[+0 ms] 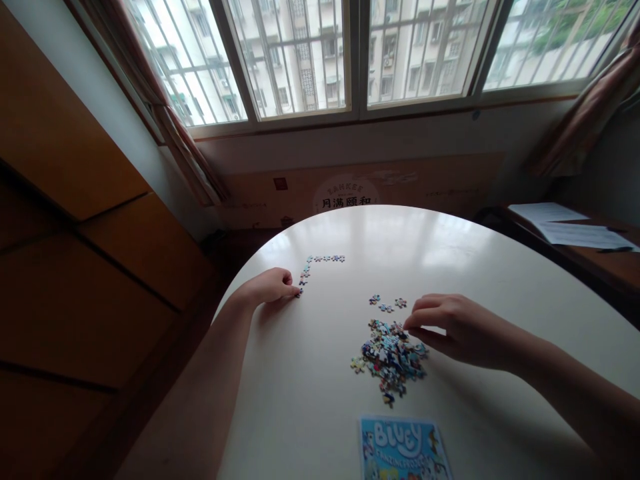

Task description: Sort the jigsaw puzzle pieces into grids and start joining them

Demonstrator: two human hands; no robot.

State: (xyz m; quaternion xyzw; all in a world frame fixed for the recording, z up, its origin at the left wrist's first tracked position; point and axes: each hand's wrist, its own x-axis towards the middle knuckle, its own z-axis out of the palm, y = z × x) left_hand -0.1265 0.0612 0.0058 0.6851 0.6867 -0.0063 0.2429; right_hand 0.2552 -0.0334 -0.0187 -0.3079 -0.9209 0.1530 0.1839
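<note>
- While the pile of puzzle pieces [391, 357], small and mostly blue, is seen mid-table [310, 373], its top is touched by the right hand [453, 327] with pinched fingertips; whether a piece is held cannot be told.
- Beside the joined corner strip [313, 265], the left hand [270, 287] is curled, its fingertips hidden.
- The Bluey picture [403, 448] is cut off below.

Barred window [350, 53], curtains [185, 147], wooden cabinets [75, 200]

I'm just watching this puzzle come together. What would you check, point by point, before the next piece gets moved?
1. Left hand rests on the end of the joined corner strip: ok.
2. Right hand fingertips at the top edge of the loose pile: ok.
3. A piece actually pinched in the right hand: cannot tell.
4. Three separate pieces lie apart from the pile: ok.
5. Bluey picture card in view at the near table edge: ok.
</note>
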